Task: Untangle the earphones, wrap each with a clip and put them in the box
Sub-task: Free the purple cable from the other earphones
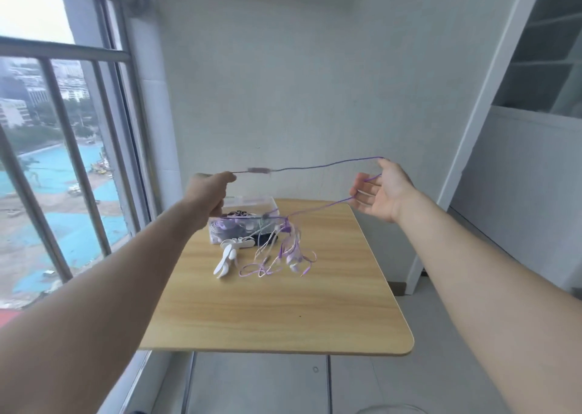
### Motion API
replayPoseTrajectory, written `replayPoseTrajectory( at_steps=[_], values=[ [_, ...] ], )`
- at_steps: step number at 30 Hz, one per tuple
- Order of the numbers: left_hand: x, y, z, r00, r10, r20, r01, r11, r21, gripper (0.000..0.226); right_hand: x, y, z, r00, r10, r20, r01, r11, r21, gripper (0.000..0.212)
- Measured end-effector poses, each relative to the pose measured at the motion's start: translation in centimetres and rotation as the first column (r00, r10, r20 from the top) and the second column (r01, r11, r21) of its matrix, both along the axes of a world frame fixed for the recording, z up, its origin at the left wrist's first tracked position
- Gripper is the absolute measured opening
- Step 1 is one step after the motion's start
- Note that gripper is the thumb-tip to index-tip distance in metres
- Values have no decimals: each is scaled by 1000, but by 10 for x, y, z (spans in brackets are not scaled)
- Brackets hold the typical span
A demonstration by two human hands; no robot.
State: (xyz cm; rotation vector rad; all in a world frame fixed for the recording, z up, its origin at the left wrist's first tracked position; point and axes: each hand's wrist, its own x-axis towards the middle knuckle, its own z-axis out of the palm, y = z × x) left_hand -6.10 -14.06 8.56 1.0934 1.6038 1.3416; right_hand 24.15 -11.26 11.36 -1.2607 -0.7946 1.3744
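Daylight from a barred window (63, 136) on the left falls on a small wooden table (283, 313) set against a pale wall.

**Layout.** A clear plastic box (244, 221) stands at the far side of the table and already holds dark and purple items. Just in front of it lie white clips (230, 254). Beside the clips, a tangle of purple and white earphones (280, 256) rests on the wood, partly lifted at its top.

**Hands.** The left hand (209, 193) is closed in a fist round one end of a purple cord (327, 164), held above the box. The cord runs level to the right, through a small inline remote (259, 170), to the right hand (379, 190). That hand is spread, palm up, fingers relaxed; the cord loops over the thumb side and passes down across the fingers toward the knot above the tangle. Whether any finger pinches the cord cannot be told.

**Step in hand.** Judged from this layout, untangling is under way: one earphone is being drawn out of the bunch, and its lower end remains caught in it.

**Next move.** Freeing that strand probably calls for a steady pull on the cord while the knot is worked loose, with little force, since thin wires tighten easily. Winding and clipping come after.
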Motion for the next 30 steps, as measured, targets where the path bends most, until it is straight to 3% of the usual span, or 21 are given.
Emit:
replayPoseTrajectory(
  at_steps=[3,7,14,17,19,22,25,27,30],
  values=[
    [-17,-3,-2,976,43,-213,-45,999,-5,26,12,0,-6,991,5,136,-8,1000,21,28],
    [-38,-5,-3,916,147,-373,-135,989,58,32,18,3,-13,961,-119,249,92,989,117,25],
    [-46,-5,-13,902,115,-415,-105,993,48,44,22,10,-21,943,-182,279,145,978,148,17],
    [-39,-6,-17,950,97,-296,-90,995,37,47,21,11,-22,970,-188,152,171,978,120,13],
    [-35,-5,-22,969,83,-231,-89,996,-12,47,19,10,-20,990,-128,54,125,991,42,32],
    [-33,-4,-29,988,-3,-155,-29,979,-203,62,20,9,-19,999,19,-28,-22,995,-100,70],
    [-26,-8,-30,988,-92,120,128,931,-343,74,19,8,-21,995,57,-82,-70,984,-163,82],
    [-21,-9,-27,944,-89,318,187,938,-293,72,16,8,-19,991,21,-135,-39,990,-136,78],
    [-19,-2,-20,860,-52,508,148,977,-152,66,12,11,-11,960,-72,-270,65,997,-35,63]
  ],
)
